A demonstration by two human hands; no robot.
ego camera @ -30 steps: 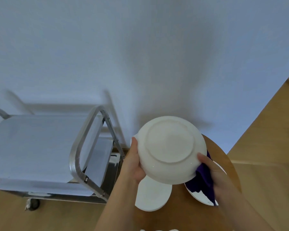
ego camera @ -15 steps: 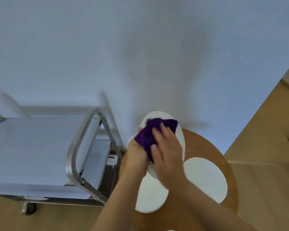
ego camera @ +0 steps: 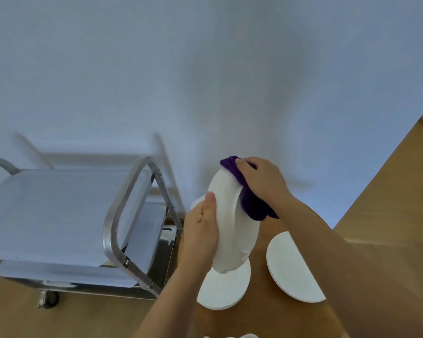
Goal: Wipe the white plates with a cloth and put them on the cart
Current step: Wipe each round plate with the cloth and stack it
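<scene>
My left hand (ego camera: 200,230) grips the left rim of a white plate (ego camera: 232,230), held nearly upright above the round wooden table (ego camera: 259,313). Pressed against the plate's upper right side is a purple cloth (ego camera: 248,198), with my right hand (ego camera: 264,181) closed over it. Two more white plates lie flat on the table: one (ego camera: 224,289) right below the held plate, another (ego camera: 291,269) to the right, partly hidden by my right forearm. The steel cart (ego camera: 122,215) with its white-covered top shelf (ego camera: 49,211) stands to the left.
A white wall fills the background close behind the table and cart. Wooden floor shows at the right and under the cart, whose caster wheel (ego camera: 50,300) is at lower left. A lower cart shelf (ego camera: 164,252) sits between the handle frame and the table.
The plate has been turned from underside-up to nearly on edge. My right hand has carried the cloth from under the plate's right rim up onto its top and right side.
</scene>
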